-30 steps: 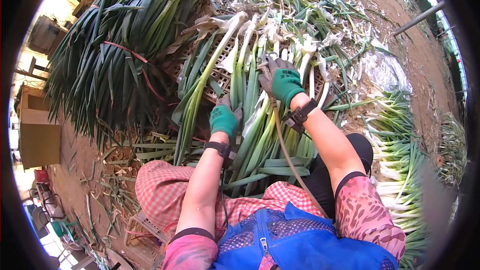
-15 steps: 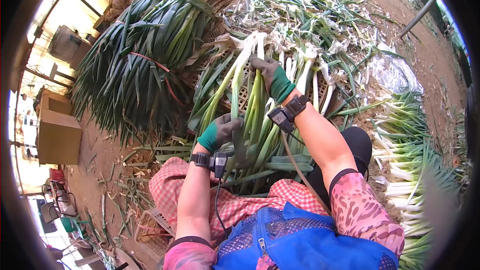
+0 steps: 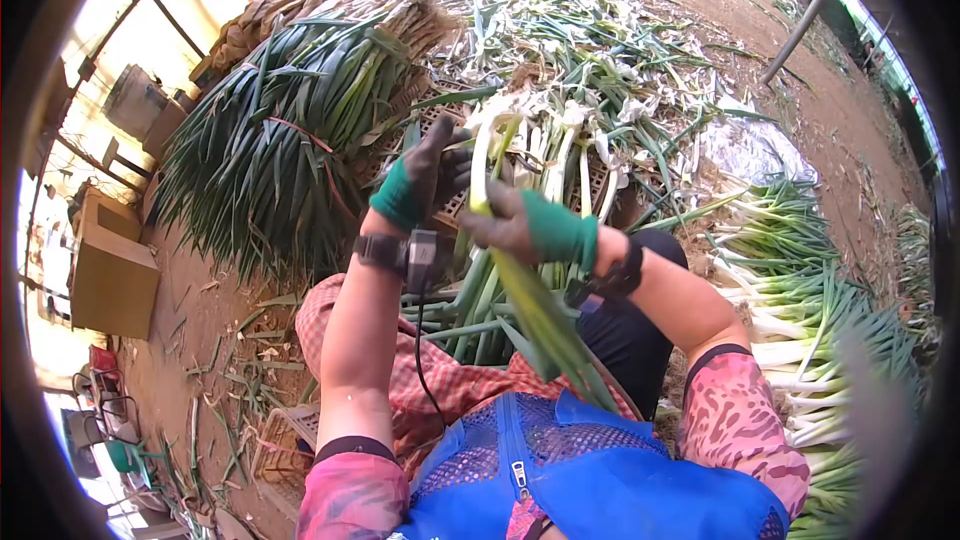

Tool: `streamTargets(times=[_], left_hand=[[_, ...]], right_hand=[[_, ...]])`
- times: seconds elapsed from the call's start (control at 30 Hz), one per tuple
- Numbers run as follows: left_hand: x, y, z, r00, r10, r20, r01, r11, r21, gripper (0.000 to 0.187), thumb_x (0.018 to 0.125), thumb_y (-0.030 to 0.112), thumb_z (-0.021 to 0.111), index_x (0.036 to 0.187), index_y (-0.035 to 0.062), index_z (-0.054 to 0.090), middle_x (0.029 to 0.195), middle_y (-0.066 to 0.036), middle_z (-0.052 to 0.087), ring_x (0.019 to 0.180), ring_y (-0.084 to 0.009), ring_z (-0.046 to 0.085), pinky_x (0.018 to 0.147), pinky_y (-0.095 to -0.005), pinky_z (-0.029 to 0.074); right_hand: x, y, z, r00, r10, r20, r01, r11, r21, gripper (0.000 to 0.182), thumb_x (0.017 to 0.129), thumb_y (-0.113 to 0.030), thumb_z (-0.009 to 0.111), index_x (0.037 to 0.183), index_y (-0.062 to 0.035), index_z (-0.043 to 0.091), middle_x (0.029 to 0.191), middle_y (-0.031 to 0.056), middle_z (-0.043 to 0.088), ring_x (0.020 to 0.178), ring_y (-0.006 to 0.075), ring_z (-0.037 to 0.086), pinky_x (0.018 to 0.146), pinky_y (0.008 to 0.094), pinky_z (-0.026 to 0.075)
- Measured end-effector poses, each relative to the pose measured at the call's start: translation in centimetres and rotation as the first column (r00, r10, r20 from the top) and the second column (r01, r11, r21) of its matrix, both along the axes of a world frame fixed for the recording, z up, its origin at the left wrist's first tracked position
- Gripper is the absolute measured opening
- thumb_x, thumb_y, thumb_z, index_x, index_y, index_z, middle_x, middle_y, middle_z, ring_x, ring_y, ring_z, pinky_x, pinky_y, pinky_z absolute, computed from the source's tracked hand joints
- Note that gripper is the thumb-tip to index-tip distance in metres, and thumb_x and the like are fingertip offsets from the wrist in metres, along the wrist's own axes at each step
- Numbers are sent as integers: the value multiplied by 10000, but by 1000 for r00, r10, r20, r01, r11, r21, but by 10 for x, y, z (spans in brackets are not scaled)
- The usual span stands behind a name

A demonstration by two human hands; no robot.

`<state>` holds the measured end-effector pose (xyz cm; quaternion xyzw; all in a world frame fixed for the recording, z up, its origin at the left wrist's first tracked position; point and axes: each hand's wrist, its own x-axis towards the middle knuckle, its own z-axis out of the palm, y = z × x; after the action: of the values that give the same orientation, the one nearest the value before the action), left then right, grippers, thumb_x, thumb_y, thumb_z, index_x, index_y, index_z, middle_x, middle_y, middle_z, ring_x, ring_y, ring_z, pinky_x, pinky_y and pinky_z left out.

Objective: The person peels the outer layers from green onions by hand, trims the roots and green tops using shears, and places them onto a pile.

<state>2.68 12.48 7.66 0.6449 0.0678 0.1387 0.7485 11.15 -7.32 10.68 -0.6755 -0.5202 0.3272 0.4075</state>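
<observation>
My right hand [image 3: 512, 222], in a dark glove with a green cuff, is closed around a green onion [image 3: 483, 158]. The onion's white end points up and away from me, and its green leaves hang down toward my lap, blurred by motion. Just left of the stalk is my left hand [image 3: 430, 168], gloved the same way, with fingers apart and nothing held. More green onions [image 3: 560, 165] lie beyond my hands on a plastic crate, their white ends pointing away. Their leaves run under my right hand toward my knees.
A large tied bundle of green onions [image 3: 270, 140] stands at the left. Loose leaves and peelings [image 3: 590, 30] cover the ground ahead. Cleaned onions [image 3: 790, 330] lie in a row at the right, by a silvery sheet [image 3: 755, 150]. A cardboard box [image 3: 115, 265] stands far left.
My right hand has come down and toward me, now with an onion whose leaves swing over my lap. My left hand has moved up and away, off the leaves, and its fingers have spread.
</observation>
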Motion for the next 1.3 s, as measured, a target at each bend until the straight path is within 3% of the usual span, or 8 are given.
streamTargets(times=[0.03,0.2,0.27,0.3,0.37,0.43,0.6,1.3], left_hand=[[0,-6,14,994,-34,99,-26,837,547,279,963,215,594,1183,44,593,1068,-92,659,857,-171,657,731,-297,538],[-27,-20,20,987,38,157,-158,418,895,264,878,81,654,1137,37,623,902,-75,683,770,-201,659,712,-328,538],[-34,-36,36,975,26,-221,-29,1000,-9,313,857,84,671,1165,56,621,935,-112,680,795,-246,664,732,-336,541],[-35,-40,42,933,-121,-338,-90,832,-547,339,847,85,680,1180,66,619,951,-130,678,808,-269,667,742,-340,542],[-38,-22,-2,999,-13,-30,25,895,446,375,850,113,674,1220,86,620,1017,-137,666,871,-243,660,754,-329,540],[-47,-36,39,984,-163,72,-18,311,950,368,868,127,663,1227,59,617,1061,-125,664,909,-206,652,766,-314,530],[-67,-55,91,928,66,-366,10,979,202,377,879,239,630,1181,13,635,909,-32,629,834,-117,572,767,-256,464],[-169,-67,74,802,597,-15,-544,741,394,283,934,302,577,990,29,622,688,26,543,603,-78,488,570,-255,418]], right_hand=[[-13,-5,-7,1000,23,-1,-23,1000,17,454,955,-455,530,1054,-18,606,886,139,675,780,240,651,734,357,512],[-40,-28,6,956,168,-239,-151,985,88,438,963,-432,517,1119,-26,572,875,119,643,815,193,619,751,341,489],[-36,-33,17,962,207,-176,-192,976,101,438,958,-440,509,1068,-25,594,861,122,645,810,210,634,731,358,489],[-36,-35,20,970,204,-131,-194,977,88,462,957,-464,499,1054,-25,605,861,135,656,813,239,646,735,370,491],[-37,-38,25,978,205,-38,-203,978,54,513,956,-513,478,1026,-26,625,860,159,678,820,298,669,742,393,495],[-35,-36,24,970,166,179,-197,965,171,436,934,-478,545,1037,-65,636,825,162,668,785,346,658,698,419,497],[24,-3,18,657,-484,577,67,801,595,522,853,-349,681,1236,-17,556,1043,203,649,975,365,626,877,440,489],[276,6,43,390,-698,601,722,637,271,416,884,-380,530,1080,-37,662,1026,254,675,989,443,639,862,489,505]])
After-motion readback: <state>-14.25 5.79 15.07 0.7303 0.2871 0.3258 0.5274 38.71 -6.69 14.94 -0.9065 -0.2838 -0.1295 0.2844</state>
